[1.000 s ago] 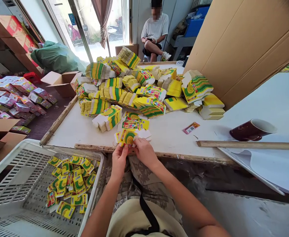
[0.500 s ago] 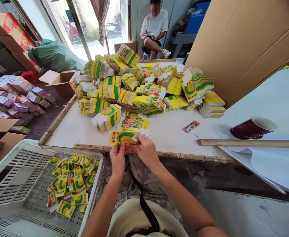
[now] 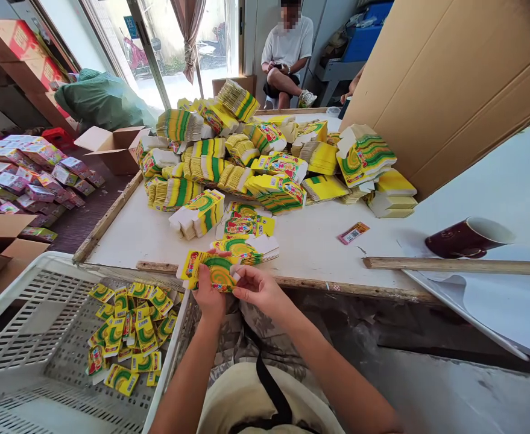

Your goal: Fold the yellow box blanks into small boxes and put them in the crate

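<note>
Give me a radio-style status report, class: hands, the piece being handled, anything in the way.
Left hand gripping yellow carton; right hand at its end. Carton at table front edge. Nearest clutter: flat cartons just beyond.

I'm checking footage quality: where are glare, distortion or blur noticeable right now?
All in the head view: glare washes out the doorway; the dark mug looks stretched sideways; pixelation covers the seated person's head; the held yellow carton looks fairly sharp.
</note>
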Available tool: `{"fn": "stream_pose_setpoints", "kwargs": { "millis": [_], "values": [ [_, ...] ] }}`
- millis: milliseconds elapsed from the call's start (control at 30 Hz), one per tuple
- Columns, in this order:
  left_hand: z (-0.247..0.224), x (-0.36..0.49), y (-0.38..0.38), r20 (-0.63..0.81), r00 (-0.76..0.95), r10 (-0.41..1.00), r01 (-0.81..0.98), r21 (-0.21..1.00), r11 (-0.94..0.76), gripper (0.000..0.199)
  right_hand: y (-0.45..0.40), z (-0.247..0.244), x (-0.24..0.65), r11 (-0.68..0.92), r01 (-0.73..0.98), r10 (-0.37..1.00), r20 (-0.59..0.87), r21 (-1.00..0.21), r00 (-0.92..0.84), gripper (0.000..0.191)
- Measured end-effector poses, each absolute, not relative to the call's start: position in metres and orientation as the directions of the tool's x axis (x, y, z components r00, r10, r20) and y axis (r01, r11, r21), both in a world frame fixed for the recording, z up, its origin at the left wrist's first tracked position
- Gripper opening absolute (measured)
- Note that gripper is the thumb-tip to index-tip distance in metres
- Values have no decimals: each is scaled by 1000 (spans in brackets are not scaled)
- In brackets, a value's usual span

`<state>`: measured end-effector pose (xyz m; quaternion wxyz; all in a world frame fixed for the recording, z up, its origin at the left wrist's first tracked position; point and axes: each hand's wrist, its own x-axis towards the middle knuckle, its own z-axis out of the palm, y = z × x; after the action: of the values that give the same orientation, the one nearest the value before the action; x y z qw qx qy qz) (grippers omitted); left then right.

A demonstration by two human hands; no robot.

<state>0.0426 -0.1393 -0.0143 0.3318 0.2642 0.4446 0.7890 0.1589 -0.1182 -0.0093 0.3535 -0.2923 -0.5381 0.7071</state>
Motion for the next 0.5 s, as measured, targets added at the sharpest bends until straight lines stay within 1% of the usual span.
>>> {"fn": "stream_pose_setpoints", "kwargs": {
  "millis": [67, 167, 200, 233, 267, 333, 400, 433, 500],
  "values": [
    [-21, 37, -147, 189, -620, 762, -191, 905, -381, 38, -122, -15, 154, -135, -137, 847, -43, -981, -530, 36],
    [-31, 33, -156, 331, -518, 788, 5, 923, -385, 36, -125, -18, 151, 7, 62, 929, -16, -998, -370, 34],
    [-34, 33, -158, 349, -506, 789, 39, 923, -383, 36, -125, -18, 151, 38, 123, 946, -4, -992, -325, 35],
    [-35, 35, -159, 335, -516, 789, 33, 928, -372, 36, -126, -18, 151, 51, 147, 953, 4, -988, -303, 36],
    [-36, 36, -158, 293, -541, 788, -9, 935, -354, 37, -126, -17, 152, 40, 121, 953, 1, -992, -303, 37],
    [-34, 40, -157, 195, -579, 791, -107, 944, -311, 40, -126, -16, 153, -49, -43, 932, -30, -998, -360, 36],
    [-29, 43, -154, 139, -587, 797, -172, 941, -290, 44, -126, -15, 154, -164, -204, 901, -63, -965, -429, 37],
    [-25, 45, -154, 123, -584, 802, -202, 935, -291, 47, -125, -15, 155, -203, -247, 890, -74, -947, -449, 38],
    [-19, 46, -153, 77, -567, 820, -291, 913, -287, 49, -124, -16, 155, -218, -264, 884, -76, -940, -460, 39]
  ]
}}
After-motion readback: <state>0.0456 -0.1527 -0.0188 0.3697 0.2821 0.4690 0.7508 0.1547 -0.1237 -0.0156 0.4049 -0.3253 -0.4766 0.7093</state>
